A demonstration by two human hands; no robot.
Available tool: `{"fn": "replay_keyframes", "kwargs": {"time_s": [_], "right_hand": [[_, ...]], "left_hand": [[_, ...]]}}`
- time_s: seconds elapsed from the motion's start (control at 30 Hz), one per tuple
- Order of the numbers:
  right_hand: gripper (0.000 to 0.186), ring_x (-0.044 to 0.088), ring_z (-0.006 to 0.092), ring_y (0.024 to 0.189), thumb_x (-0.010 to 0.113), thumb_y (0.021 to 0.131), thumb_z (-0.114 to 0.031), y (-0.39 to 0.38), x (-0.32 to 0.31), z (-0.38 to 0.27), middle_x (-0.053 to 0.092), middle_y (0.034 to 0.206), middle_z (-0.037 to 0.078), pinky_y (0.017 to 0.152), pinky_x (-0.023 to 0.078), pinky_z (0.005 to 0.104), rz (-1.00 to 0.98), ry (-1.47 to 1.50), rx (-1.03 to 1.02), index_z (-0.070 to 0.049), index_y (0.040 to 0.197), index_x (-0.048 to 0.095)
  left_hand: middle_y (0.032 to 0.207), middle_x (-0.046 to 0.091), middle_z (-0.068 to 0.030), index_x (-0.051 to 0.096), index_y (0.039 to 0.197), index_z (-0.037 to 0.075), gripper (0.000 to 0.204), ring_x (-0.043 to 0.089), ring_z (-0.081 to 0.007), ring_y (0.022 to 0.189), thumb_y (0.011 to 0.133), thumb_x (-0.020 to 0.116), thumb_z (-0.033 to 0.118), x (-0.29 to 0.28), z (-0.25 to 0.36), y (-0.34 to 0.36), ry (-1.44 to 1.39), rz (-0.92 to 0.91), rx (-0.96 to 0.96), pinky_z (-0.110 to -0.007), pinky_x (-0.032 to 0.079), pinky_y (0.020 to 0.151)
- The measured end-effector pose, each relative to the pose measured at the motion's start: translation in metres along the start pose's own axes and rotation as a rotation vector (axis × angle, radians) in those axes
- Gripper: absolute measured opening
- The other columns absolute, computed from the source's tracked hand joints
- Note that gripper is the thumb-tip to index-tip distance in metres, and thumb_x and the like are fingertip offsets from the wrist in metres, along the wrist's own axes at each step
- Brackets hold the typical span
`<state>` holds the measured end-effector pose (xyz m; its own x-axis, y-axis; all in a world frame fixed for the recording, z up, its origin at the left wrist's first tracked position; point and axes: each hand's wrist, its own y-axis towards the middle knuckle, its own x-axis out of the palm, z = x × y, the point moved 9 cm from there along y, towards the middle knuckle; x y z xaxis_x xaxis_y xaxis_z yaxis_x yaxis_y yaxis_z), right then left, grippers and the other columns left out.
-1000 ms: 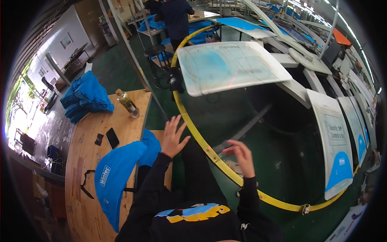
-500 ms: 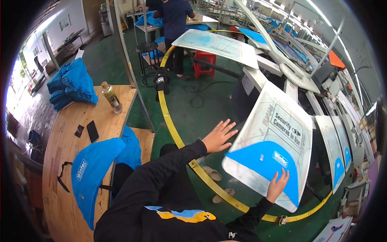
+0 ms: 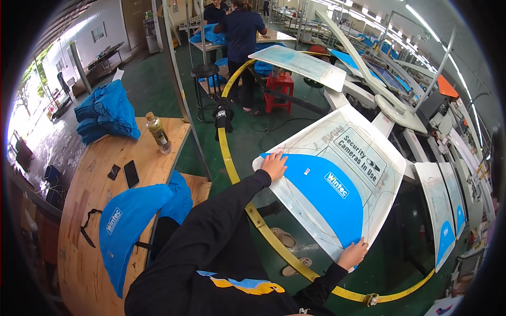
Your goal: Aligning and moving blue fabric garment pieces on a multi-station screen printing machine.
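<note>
Blue cloth (image 3: 322, 190) is lying along the near side of the white board (image 3: 385, 184); left hand (image 3: 274, 166) is curling half-open over its left corner, right hand (image 3: 352, 255) its near corner, maybe pinching, can't tell. Smoothing evenly probably helps.

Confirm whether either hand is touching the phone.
No, the left hand and right hand are at opposite ends of the blue piece on the white board, away from the phone.
</note>
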<state>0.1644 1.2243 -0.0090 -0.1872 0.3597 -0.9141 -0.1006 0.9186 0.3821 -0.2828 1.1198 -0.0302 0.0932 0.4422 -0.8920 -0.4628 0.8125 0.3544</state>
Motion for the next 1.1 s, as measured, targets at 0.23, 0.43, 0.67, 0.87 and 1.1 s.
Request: {"fn": "replay_keyframes", "kwargs": {"time_s": [0.23, 0.43, 0.67, 0.87, 1.1], "right_hand": [[0.022, 0.056, 0.0327, 0.093, 0.066, 0.080, -0.012, 0.000, -0.013, -0.007, 0.058, 0.097, 0.014, 0.076, 0.044, 0.0438, 0.041, 0.250, 0.039, -0.004, 0.099, 0.057], [0.017, 0.053, 0.0236, 0.081, 0.060, 0.088, -0.012, 0.013, -0.037, -0.060, 0.050, 0.086, 0.012, 0.075, 0.043, 0.0373, 0.159, 1.025, -0.080, -0.001, 0.095, 0.049], [0.016, 0.043, 0.0107, 0.080, 0.053, 0.095, -0.014, -0.037, -0.133, -0.217, 0.042, 0.089, 0.005, 0.071, 0.038, 0.0244, -0.077, 1.378, -0.362, -0.002, 0.098, 0.042], [0.013, 0.049, 0.0165, 0.081, 0.049, 0.096, -0.007, -0.080, -0.221, -0.240, 0.054, 0.091, 0.011, 0.078, 0.041, 0.0262, -0.139, 1.621, -0.549, -0.001, 0.096, 0.037], [0.012, 0.049, 0.0139, 0.074, 0.050, 0.095, -0.006, -0.118, -0.164, -0.263, 0.057, 0.085, 0.006, 0.072, 0.040, 0.0234, -0.831, 1.711, -0.497, -0.005, 0.095, 0.038]], "left_hand": [[0.103, 0.055, -0.0092, 0.058, 0.110, 0.008, 0.039, 0.044, -0.0312, 0.109, 0.076, 0.068, 0.025, -0.014, -0.010, 0.019, 0.082, 0.037, -0.066, -0.043, 0.034, 0.093], [0.105, 0.059, -0.0130, 0.060, 0.106, 0.001, 0.043, 0.049, -0.0286, 0.107, 0.074, 0.072, 0.028, -0.028, 0.007, 0.020, -0.178, 0.153, -0.064, -0.041, 0.037, 0.093], [0.087, 0.065, -0.0107, 0.062, 0.095, 0.002, 0.032, 0.062, -0.0188, 0.080, 0.077, 0.070, 0.026, -0.011, -0.002, 0.022, -1.139, 0.047, -0.255, -0.031, 0.049, 0.073], [0.097, 0.065, -0.0059, 0.062, 0.104, 0.001, 0.024, 0.061, -0.0141, 0.087, 0.090, 0.058, 0.020, -0.063, 0.002, -0.017, -1.561, -0.087, -0.100, -0.030, 0.050, 0.078], [0.120, 0.057, -0.0057, 0.050, 0.127, 0.002, 0.034, 0.053, -0.0135, 0.110, 0.093, 0.051, 0.006, -0.114, -0.079, -0.285, -1.630, -0.037, -0.492, -0.030, 0.042, 0.096]]}}
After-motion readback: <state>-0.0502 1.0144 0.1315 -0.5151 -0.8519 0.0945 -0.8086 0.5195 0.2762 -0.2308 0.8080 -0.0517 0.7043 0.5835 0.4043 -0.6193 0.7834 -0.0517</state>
